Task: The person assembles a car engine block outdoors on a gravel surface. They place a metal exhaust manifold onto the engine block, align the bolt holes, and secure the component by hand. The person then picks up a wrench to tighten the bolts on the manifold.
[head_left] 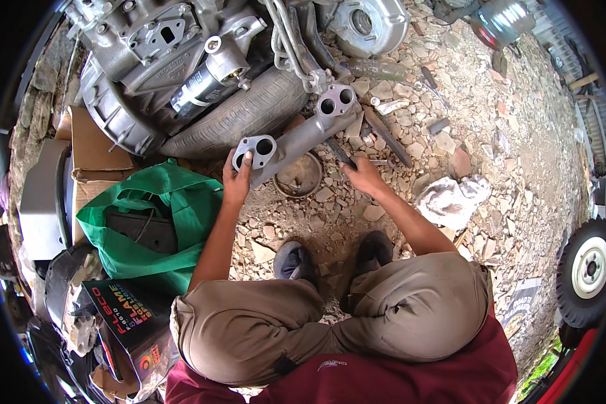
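Note:
My left hand (236, 180) grips the near flange of a grey metal manifold pipe (296, 135), which runs up and right to a second two-holed flange. My right hand (361, 174) is closed on a thin dark tool (340, 152) held against the underside of the pipe. Below the pipe a round rusty metal dish (299, 178) lies on the stony ground. I squat, with my knees and both shoes at the bottom of the view.
An engine (175, 47) rests on a tyre (242, 111) at the top left. Cardboard boxes (91, 151), a green bag (161, 215) and a printed carton (128, 316) sit at left. A white rag (451, 198), loose rods and a small wheel (586, 269) lie at right.

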`<act>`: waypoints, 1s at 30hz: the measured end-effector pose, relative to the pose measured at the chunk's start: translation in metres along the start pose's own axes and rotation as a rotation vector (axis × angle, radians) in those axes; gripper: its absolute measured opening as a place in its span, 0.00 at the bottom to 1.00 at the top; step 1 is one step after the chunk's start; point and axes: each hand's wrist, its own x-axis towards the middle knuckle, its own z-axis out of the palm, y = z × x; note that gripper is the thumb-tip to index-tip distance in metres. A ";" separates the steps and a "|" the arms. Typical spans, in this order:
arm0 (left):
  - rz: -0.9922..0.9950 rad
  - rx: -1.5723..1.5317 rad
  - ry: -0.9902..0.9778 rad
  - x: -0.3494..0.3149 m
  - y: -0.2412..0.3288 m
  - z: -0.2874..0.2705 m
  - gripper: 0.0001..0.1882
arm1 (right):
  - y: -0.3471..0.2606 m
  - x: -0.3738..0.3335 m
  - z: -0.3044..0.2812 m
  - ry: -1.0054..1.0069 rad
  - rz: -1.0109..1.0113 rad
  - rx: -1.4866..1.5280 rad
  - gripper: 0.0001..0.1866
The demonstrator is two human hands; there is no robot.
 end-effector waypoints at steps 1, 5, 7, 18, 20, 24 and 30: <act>0.016 -0.001 0.047 -0.001 0.003 0.007 0.19 | 0.003 0.000 0.004 0.017 -0.012 -0.004 0.24; 0.129 -0.037 0.085 0.010 0.009 0.019 0.17 | -0.002 -0.007 0.012 0.056 0.004 0.129 0.23; 0.138 -0.072 0.101 0.008 0.021 0.034 0.16 | -0.018 -0.017 -0.004 -0.007 0.105 0.221 0.23; 0.144 -0.155 0.184 -0.002 0.075 0.034 0.15 | 0.052 -0.089 -0.018 0.095 -0.302 -0.118 0.21; 0.182 -0.069 0.180 -0.003 0.074 0.032 0.15 | 0.058 -0.095 -0.033 0.042 -0.282 -0.237 0.25; 0.163 -0.045 0.151 -0.006 0.057 0.032 0.15 | 0.067 -0.092 -0.049 0.269 -0.343 -0.400 0.30; 0.056 -0.072 0.196 -0.003 0.038 0.026 0.18 | 0.066 -0.036 -0.062 0.408 -0.398 -0.377 0.25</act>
